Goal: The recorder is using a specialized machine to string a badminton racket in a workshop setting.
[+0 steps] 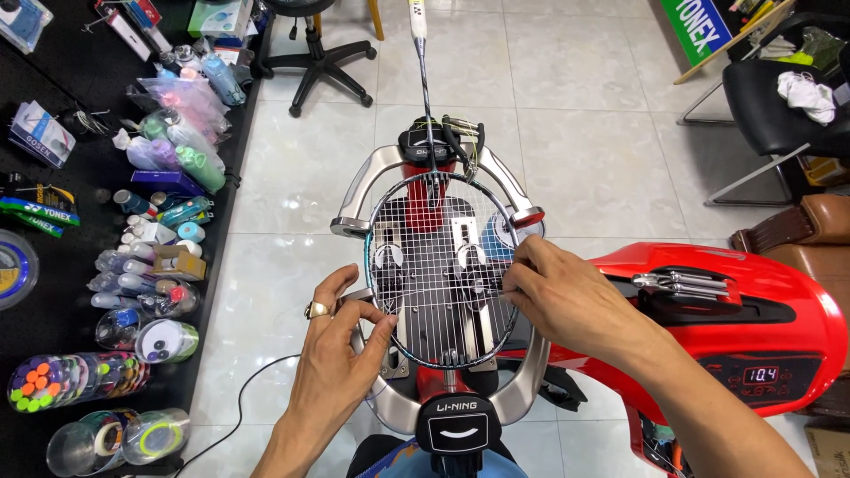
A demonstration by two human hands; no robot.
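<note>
Inspecting from above, we find a badminton racket (440, 265) clamped flat in the silver cradle of a stringing machine (381, 168), its shaft pointing away over the tiled floor (575, 106) and its head partly strung. Our left hand (341, 341), a ring on one finger, pinches a string at the frame's lower left edge, fingers narrowed on it; our right hand (558, 296) rests on the frame's right side, fingertips closed on a string there. We note the machine's red tension head (753, 327) just right of it, and string reels and grip tubes on the black shelf (53, 292) to the left.
</note>
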